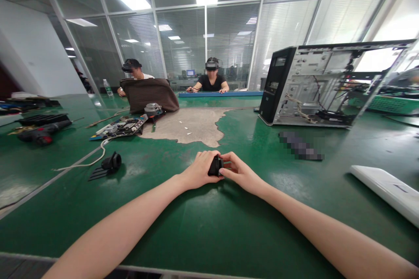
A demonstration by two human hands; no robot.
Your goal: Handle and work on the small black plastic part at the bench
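Your left hand (200, 168) curls around a small black part (214, 166) over the green desk (196, 222), while your right hand (241, 171) grips its right side between thumb and bent fingers. A pronged black piece (110, 163) lies leftward; an open computer case (304, 91) stands rightward.

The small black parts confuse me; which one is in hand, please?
The black piece between the left hand and right hand; the pronged black part lies untouched, further left.
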